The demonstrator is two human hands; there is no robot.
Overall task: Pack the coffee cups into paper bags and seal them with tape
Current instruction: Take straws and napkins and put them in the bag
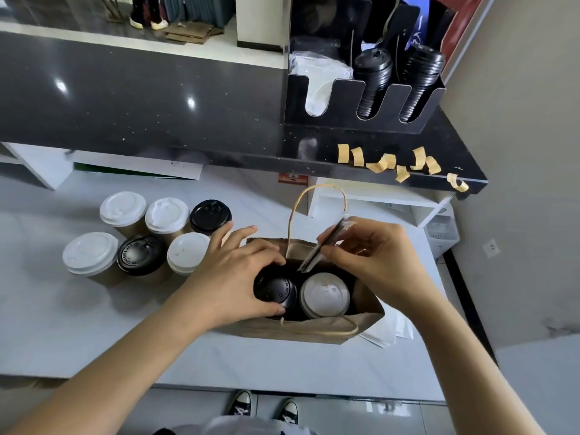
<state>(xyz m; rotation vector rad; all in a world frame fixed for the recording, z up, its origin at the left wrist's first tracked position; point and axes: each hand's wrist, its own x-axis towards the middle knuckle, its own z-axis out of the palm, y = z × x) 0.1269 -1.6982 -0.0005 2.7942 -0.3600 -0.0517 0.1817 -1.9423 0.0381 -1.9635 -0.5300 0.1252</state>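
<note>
Left hand: the left hand (233, 274) is curling its fingers and thumb around the black-lid cup (275, 290), which is sitting in the left side of the paper bag (314, 329).
Right hand: the right hand (373, 255) is pinching a thin wrapped stick (323, 246), maybe a straw or stirrer, and is tipping it down into the far side of the bag.
What could go wrong: the stick could be poking a lid or sliding down between the cups where it is hard to find, because it is going in slanted. The bag could be tipping if the left hand pushes the cup sideways. The far handle (317, 196) is standing up and could be getting in the way of the right hand.
Paper bag: it is standing open on the white table (94, 340), near the person. It is holding two cups, the black-lid cup on the left and the white-lid cup (324, 295) on the right, touching each other.
Waiting cups: six more cups (147, 237) are standing close together on the table, left of the bag. Four have white lids and two have black lids.
Tape: small brown tape pieces (398, 163) are hanging along the near edge of the dark counter (141, 95), far and to the right of the bag. None is on the bag yet.
Black rack: the black rack (295, 98) on the counter is holding stacks of black lids (373, 83) and some white things I cannot make out.
</note>
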